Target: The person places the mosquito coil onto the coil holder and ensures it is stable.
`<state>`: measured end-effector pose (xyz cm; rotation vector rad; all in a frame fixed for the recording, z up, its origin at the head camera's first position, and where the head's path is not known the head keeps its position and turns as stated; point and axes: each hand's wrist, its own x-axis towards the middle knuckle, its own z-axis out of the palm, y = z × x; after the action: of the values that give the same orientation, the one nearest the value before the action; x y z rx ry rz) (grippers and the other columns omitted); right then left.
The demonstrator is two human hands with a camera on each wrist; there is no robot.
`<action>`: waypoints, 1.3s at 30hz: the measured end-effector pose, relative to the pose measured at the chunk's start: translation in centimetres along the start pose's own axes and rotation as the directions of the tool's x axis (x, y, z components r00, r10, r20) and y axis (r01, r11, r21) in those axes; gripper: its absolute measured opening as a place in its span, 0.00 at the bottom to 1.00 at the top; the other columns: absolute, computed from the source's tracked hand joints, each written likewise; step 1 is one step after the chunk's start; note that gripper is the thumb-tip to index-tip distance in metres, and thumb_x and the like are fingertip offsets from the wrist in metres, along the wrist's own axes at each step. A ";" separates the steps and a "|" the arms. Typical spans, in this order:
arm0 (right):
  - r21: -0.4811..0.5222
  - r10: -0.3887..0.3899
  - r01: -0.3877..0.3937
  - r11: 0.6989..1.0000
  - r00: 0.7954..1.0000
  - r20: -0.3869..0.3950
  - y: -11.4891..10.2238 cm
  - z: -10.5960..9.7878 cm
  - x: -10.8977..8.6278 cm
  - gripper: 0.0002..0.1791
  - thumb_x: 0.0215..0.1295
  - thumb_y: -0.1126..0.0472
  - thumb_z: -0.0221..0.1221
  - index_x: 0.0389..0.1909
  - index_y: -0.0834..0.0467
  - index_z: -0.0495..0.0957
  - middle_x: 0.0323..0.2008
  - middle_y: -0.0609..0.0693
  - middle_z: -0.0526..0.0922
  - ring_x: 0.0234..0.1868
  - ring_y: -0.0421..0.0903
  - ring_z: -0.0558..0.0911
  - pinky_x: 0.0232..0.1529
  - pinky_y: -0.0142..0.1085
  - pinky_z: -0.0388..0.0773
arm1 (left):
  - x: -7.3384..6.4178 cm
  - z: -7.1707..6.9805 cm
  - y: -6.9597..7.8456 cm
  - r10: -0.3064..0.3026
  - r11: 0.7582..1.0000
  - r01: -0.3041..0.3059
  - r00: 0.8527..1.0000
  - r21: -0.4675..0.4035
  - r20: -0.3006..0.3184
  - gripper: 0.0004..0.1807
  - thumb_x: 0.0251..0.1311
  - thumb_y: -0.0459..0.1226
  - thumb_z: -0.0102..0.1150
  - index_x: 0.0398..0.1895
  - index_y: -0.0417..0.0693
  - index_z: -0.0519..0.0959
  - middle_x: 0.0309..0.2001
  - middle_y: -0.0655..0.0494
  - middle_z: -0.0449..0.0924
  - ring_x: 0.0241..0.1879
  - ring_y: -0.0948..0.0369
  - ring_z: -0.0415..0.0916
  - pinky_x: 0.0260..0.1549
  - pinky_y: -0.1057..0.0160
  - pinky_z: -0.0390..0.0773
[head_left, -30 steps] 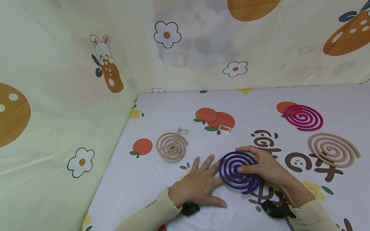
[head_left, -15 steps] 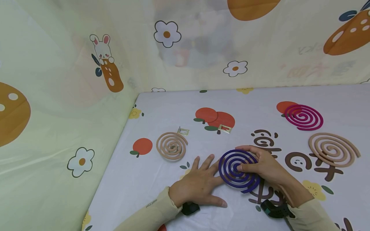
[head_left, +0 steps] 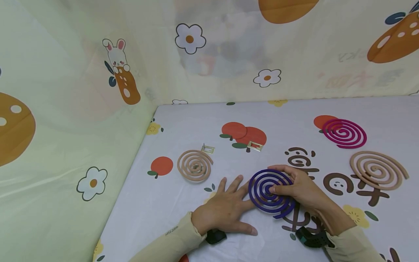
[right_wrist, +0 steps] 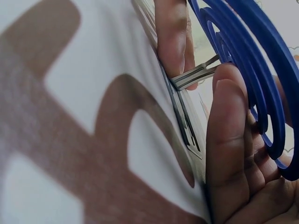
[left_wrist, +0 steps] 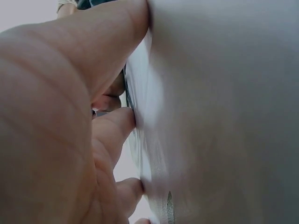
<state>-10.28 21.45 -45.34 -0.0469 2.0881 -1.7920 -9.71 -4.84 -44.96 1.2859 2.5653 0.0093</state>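
Note:
In the head view my right hand (head_left: 304, 189) holds a blue mosquito coil (head_left: 279, 216), its thumb on the coil's centre and other fingers behind it. The right wrist view shows the coil (right_wrist: 268, 30) tilted off the table. A small metal coil stand (right_wrist: 198, 77) has its bent prong reaching up to the coil's centre. My left hand (head_left: 222, 213) lies palm down with fingers spread on the tablecloth. In the head view the blue coil hides its foremost fingertips. A fingertip (right_wrist: 173, 46) presses by the stand's base in the right wrist view.
A tan coil (head_left: 194, 179) sits left over a metal stand. Two flat metal stands (head_left: 207, 149) (head_left: 254, 146) lie farther back. A pink coil (head_left: 345, 146) and another tan coil (head_left: 383, 188) lie to the right. Printed cloth walls (head_left: 222, 87) rise behind and left.
The blue coil has lifted and tilted very slightly in my right hand. My left hand and the other coils have stayed in place.

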 end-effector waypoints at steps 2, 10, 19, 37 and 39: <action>0.004 0.001 -0.001 1.000 1.000 -0.003 0.0 0.0 0.0 0.40 0.65 0.60 0.72 0.75 0.61 0.66 0.67 0.70 0.72 0.59 0.57 0.81 0.51 0.40 0.84 | 0.0 0.0 0.0 0.000 1.000 0.000 1.000 0.003 0.000 0.50 0.60 0.76 0.51 0.83 0.81 0.47 0.86 0.57 0.39 0.83 0.43 0.35 0.72 0.28 0.50; 0.014 0.007 -0.007 1.000 1.000 -0.016 0.1 0.0 0.0 0.40 0.65 0.60 0.72 0.75 0.62 0.65 0.67 0.70 0.73 0.59 0.56 0.83 0.51 0.39 0.85 | 0.0 0.0 0.0 -0.002 1.000 0.002 1.000 0.005 0.010 0.50 0.60 0.77 0.50 0.83 0.80 0.47 0.86 0.57 0.37 0.84 0.44 0.35 0.73 0.28 0.50; 0.015 0.006 -0.007 1.000 1.000 0.016 0.1 0.0 0.0 0.40 0.64 0.61 0.72 0.75 0.62 0.66 0.68 0.71 0.71 0.59 0.58 0.81 0.51 0.43 0.85 | 0.0 -0.1 0.1 -0.007 1.000 0.007 1.000 0.000 0.012 0.50 0.60 0.76 0.52 0.83 0.80 0.48 0.86 0.57 0.38 0.84 0.44 0.35 0.73 0.29 0.50; 0.007 -0.002 0.002 1.000 1.000 0.022 0.2 0.1 -0.1 0.41 0.65 0.61 0.72 0.76 0.61 0.65 0.67 0.71 0.71 0.58 0.57 0.82 0.50 0.42 0.85 | 0.0 -0.1 0.2 -0.011 1.000 0.011 1.000 0.023 0.009 0.50 0.60 0.77 0.51 0.83 0.79 0.50 0.86 0.57 0.39 0.84 0.44 0.36 0.73 0.29 0.50; 0.004 -0.001 0.000 1.000 1.000 0.018 0.2 0.1 -0.1 0.41 0.65 0.61 0.72 0.76 0.61 0.65 0.68 0.72 0.71 0.58 0.57 0.82 0.50 0.42 0.85 | 0.0 -0.1 0.2 -0.012 1.000 0.012 1.000 0.023 0.010 0.50 0.60 0.77 0.51 0.83 0.79 0.49 0.86 0.57 0.39 0.84 0.44 0.36 0.73 0.29 0.50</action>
<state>-10.08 21.41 -45.52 -0.0625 2.0722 -1.7894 -9.63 -4.71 -44.88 1.2758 2.5713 -0.0293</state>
